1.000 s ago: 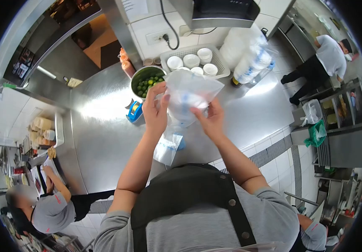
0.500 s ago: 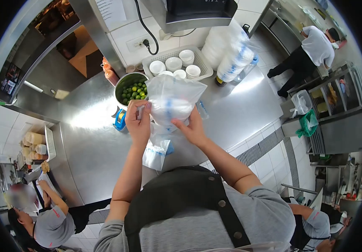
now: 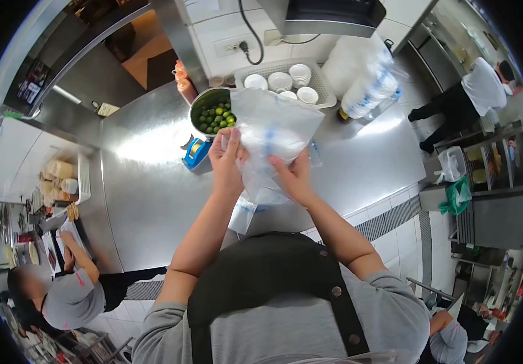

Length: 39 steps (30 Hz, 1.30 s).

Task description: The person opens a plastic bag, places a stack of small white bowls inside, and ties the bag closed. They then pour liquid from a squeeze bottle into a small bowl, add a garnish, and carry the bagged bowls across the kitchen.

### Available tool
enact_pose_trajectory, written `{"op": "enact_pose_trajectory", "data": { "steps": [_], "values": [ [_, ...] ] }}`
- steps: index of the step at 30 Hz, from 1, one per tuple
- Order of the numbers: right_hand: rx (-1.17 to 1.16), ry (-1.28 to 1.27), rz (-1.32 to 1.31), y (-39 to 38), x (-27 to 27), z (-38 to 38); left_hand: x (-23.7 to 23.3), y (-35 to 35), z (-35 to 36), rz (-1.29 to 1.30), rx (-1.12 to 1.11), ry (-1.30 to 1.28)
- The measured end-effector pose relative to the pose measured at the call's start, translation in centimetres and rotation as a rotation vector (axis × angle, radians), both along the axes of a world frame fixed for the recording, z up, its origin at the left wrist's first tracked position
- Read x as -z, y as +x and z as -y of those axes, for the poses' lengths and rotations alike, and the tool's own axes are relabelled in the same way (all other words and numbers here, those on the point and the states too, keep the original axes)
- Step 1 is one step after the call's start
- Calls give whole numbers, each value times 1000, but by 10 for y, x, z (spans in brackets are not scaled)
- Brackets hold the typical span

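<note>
My left hand [image 3: 227, 161] and my right hand [image 3: 295, 176] both grip a clear plastic bag [image 3: 273, 133] with blue print, held up over the steel counter [image 3: 146, 194]. The bag bulges with something white inside. More of the same plastic bags [image 3: 244, 213] lie on the counter under my forearms, near the front edge. A metal bowl of green limes [image 3: 213, 115] stands just beyond my left hand.
A white basket of small white bowls [image 3: 285, 82] sits at the back by the wall. Stacked white containers in plastic [image 3: 364, 85] stand at the back right. A blue tape dispenser [image 3: 196, 153] is left of the bowl. Other people work at the left, right and lower right.
Both hands have stayed on the bag and worked lower along it, my right hand dropping toward its bottom. The view has shifted slightly.
</note>
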State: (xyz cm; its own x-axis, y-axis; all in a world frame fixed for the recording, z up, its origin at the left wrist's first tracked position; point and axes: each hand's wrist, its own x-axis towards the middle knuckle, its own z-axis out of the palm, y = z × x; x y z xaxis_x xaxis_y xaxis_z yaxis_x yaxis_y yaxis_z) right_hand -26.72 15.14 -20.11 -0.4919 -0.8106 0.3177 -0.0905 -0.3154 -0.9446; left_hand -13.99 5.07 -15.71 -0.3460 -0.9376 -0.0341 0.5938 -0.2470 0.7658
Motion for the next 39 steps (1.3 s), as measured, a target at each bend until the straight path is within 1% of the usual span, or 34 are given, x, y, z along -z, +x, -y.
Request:
{"op": "enact_pose_trajectory", "data": {
  "steps": [1,2,5,6,9,11,14,17,20,21,23,24,26,27,29,30,32,33,36,38,39],
  "values": [
    [-23,23,3,-3,-3,-2,-1,0,-1,9,2,-27],
    [-51,42,6,-1,-7,-1,5,5,-5,85,-23,-99],
    [-1,-76,108,7,-23,0,14,4,-4,364,-270,-485],
    [-8,-92,121,7,-26,0,11,8,-4,463,-261,-555],
    [-30,-109,147,6,-31,-1,25,11,6,624,-396,-818],
    [-37,-81,153,1,-32,-1,26,13,4,620,-403,-844],
    [-87,-73,82,-5,-29,-3,24,13,1,634,-425,-885],
    [-75,-59,-8,-13,-12,-3,19,14,-4,694,-452,-921],
    [-210,5,15,-28,-18,-4,16,17,-6,734,-427,-940],
    [-203,-22,-15,-29,-24,-3,16,19,-6,746,-409,-942],
    [-198,-71,-72,-33,-38,-3,20,23,-5,791,-374,-1032],
    [-204,-31,-65,-32,-45,-1,24,25,-6,815,-352,-1073],
    [-207,44,-54,-29,-57,4,37,24,-12,792,-363,-1061],
    [-200,94,-8,-28,-56,5,38,22,-12,776,-367,-1063],
    [-177,194,84,-28,-47,4,40,22,-15,762,-376,-994],
    [-180,183,96,-31,-35,3,41,22,-18,756,-382,-954],
    [-195,163,116,-36,-12,3,41,25,-14,823,-266,-865],
    [-161,143,48,-35,-13,1,36,26,-13,855,-212,-820],
    [-94,93,-126,-34,-19,0,11,25,-16,639,-130,-554],
    [-89,87,-200,-38,-22,-1,-11,20,-17,496,-144,-618],
    [-94,19,-149,-35,-32,0,-16,17,-16,424,-150,-647]
  ]
}}
